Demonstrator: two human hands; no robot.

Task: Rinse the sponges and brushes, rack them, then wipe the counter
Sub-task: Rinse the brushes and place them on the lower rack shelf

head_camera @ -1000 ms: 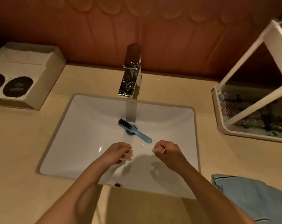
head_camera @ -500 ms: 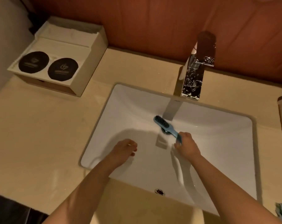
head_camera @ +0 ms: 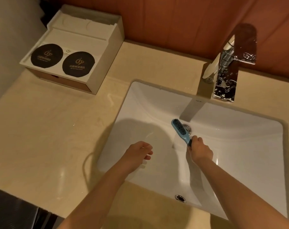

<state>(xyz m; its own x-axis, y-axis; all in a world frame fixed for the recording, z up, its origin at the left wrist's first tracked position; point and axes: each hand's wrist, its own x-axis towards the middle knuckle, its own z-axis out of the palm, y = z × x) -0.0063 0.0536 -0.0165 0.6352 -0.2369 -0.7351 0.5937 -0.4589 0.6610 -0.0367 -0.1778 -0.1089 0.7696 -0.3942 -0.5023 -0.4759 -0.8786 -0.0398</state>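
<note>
Brush (head_camera: 180, 130), blue plastic with dark bristles facing up, juts forward and leftward from my right hand (head_camera: 199, 150), which grips its handle end by the drain (head_camera: 188, 128) of the glossy white sink (head_camera: 239, 146). My left hand (head_camera: 138, 153) hangs apart to the left, fingers loosely curled, holding nothing; the right looks better placed to lift the bristles toward the chrome faucet (head_camera: 229, 66).

The blue brush (head_camera: 180, 129) is being held by its handle in the right hand (head_camera: 199, 150) — low in the white sink (head_camera: 140, 100), over the drain (head_camera: 188, 127). Its dark bristles are facing up, and its head is pointing far and left.
</note>
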